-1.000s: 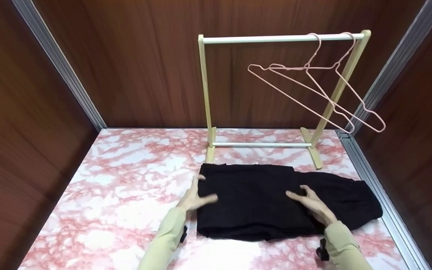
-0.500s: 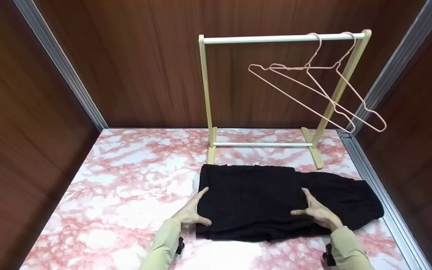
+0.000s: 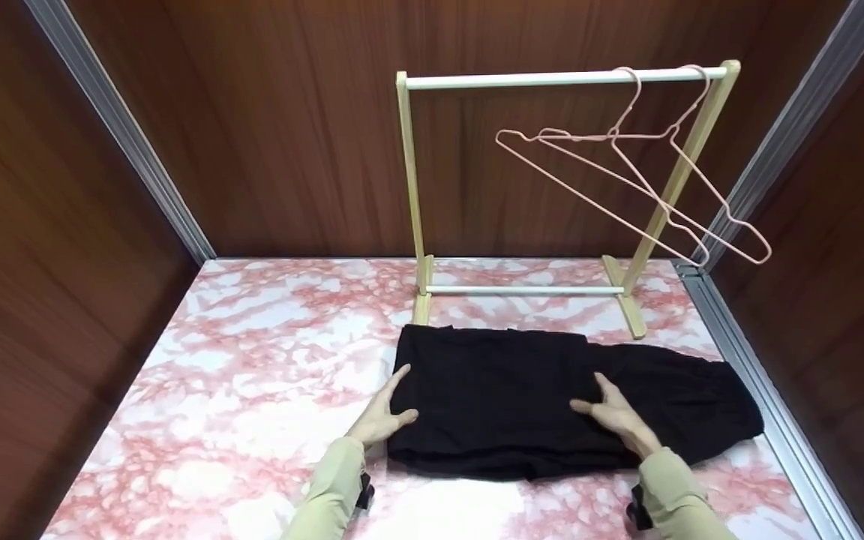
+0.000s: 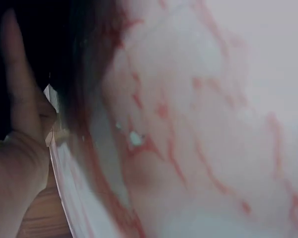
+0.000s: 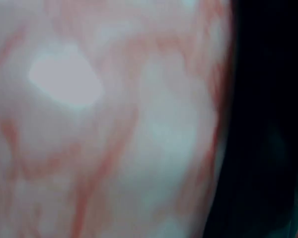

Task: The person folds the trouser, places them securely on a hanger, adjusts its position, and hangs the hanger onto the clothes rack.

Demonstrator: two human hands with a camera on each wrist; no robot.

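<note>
A folded black garment (image 3: pixel 507 390) lies flat on the table, its top layer forming a squarish panel on the left. Its narrower, rounded end reaches out to the right. At the left edge of the panel is my left hand (image 3: pixel 378 420), with thumb and fingers spread over the cloth's border. My right hand (image 3: pixel 619 417) rests over the panel's right part, thumb and forefinger spread apart. In the left wrist view the left hand (image 4: pixel 22 114) shows a straight finger against the black cloth. The right wrist view has mostly tabletop and a dark strip of the garment (image 5: pixel 263 124).
Behind the garment stands a clothes rack (image 3: pixel 413 180) of pale wood with white bars. Two pink hangers (image 3: pixel 589 199) hang from its right side. The table (image 3: pixel 252 375) has a pink and white marbled top. Brown wood-grain panels (image 3: pixel 304 135) and metal rails enclose it.
Both hands have shifted slightly: the left toward the near side, the right a little to the left after a small move right. The garment's left edge has crept slightly left.
</note>
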